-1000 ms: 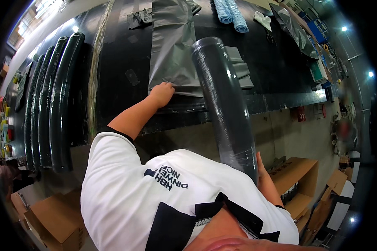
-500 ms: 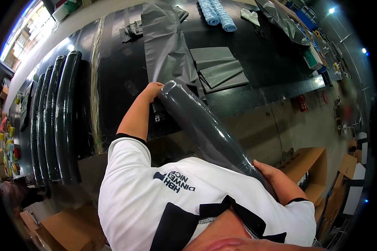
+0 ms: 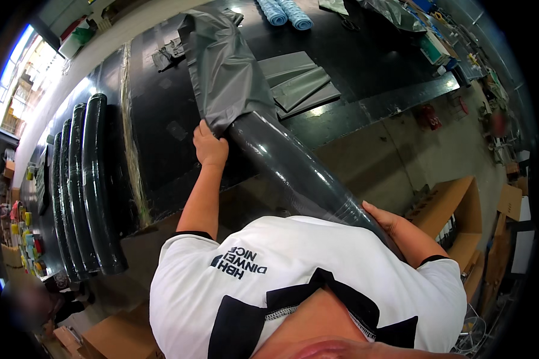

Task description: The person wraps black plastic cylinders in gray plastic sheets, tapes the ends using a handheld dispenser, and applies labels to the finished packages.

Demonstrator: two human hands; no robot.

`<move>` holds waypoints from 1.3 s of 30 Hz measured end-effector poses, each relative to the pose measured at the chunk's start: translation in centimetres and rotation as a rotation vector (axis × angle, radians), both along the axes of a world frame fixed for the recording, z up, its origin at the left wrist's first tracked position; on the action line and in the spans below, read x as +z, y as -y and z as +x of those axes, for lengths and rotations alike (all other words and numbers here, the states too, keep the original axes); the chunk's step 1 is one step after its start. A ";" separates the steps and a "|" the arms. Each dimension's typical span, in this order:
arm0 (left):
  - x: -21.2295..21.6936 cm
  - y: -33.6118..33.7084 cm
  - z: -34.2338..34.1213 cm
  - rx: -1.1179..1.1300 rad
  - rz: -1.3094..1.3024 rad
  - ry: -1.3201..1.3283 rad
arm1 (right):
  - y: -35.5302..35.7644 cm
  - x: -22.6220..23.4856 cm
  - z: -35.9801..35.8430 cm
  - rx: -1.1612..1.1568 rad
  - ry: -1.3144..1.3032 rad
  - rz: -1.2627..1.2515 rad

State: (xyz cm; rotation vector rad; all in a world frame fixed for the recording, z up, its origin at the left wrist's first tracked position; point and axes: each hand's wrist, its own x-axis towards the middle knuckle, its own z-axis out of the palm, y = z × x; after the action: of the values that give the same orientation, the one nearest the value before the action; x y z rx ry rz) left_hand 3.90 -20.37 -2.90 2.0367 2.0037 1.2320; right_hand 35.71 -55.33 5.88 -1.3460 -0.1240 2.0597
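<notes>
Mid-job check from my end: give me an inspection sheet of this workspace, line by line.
Surface: black table, glossy, crossed by a pale streaky band toward the left.
Job's things: dark film-wrapped roll, tilted, far end at the gray plastic bag; depth inside, if any, unclear.
Clutter: folded gray sheets; two light-blue rolls; scissors; four dark rolls side by side at left.
Hands: left hand grips the bag's near edge; right hand holds the tilted roll's near part.
Cables: nothing seen.
Surroundings: open cardboard box at right.

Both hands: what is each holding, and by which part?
The left hand holds grey plastic film by its near edge; the right hand, the dark wrapped roll by its side, near the body.
</notes>
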 end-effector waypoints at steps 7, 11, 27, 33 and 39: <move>3.8 7.8 2.7 -0.644 -0.214 0.004 | -1.1 -1.1 0.6 -0.036 -0.005 0.054; 4.6 10.3 3.2 -0.635 -0.476 0.097 | -2.4 -2.8 0.6 -0.039 0.025 0.120; 4.9 -18.4 -2.9 0.031 -0.427 0.396 | -38.3 -5.2 -13.3 0.012 0.778 0.651; -8.0 -20.4 -10.1 -0.060 -0.700 0.778 | -40.5 -5.7 -19.3 0.407 1.109 0.635; -7.0 -22.3 -11.2 -0.105 -0.609 0.393 | -57.5 -8.6 -20.3 0.181 1.161 0.739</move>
State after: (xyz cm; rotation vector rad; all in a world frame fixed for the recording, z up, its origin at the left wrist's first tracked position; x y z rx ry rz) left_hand -7.31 1.88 -9.91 1.4577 1.7656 0.7835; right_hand 15.37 2.20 -2.71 -1.8239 -1.3695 0.8900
